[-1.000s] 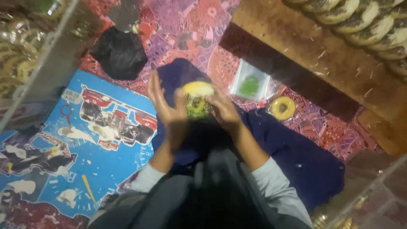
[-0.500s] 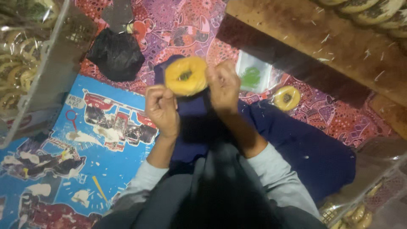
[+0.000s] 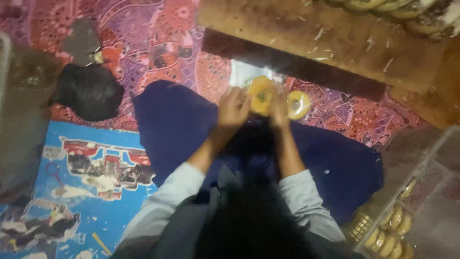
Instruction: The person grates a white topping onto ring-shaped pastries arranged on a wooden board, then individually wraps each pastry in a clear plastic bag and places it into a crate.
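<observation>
Both hands meet in front of me around a yellow ring-shaped piece [image 3: 261, 96] with a dark centre. My left hand [image 3: 233, 108] grips its left side and my right hand [image 3: 278, 109] its right side. A second yellow ring [image 3: 298, 104] lies on the patterned mat just right of my right hand. Behind the hands sits a clear plastic bag [image 3: 244, 73] with something green inside, partly hidden. My lap is covered by dark blue cloth [image 3: 177, 120].
A low wooden bench [image 3: 326, 38] runs across the top, with more rings at its far edge. A black bag [image 3: 88, 96] lies at left. Clear containers of rings [image 3: 393, 225] stand at lower right. A blue picture mat [image 3: 86, 182] covers the floor at left.
My hands and the yellow ring have shifted rightward and forward, close to the second ring and the plastic bag. The view has tilted the same way.
</observation>
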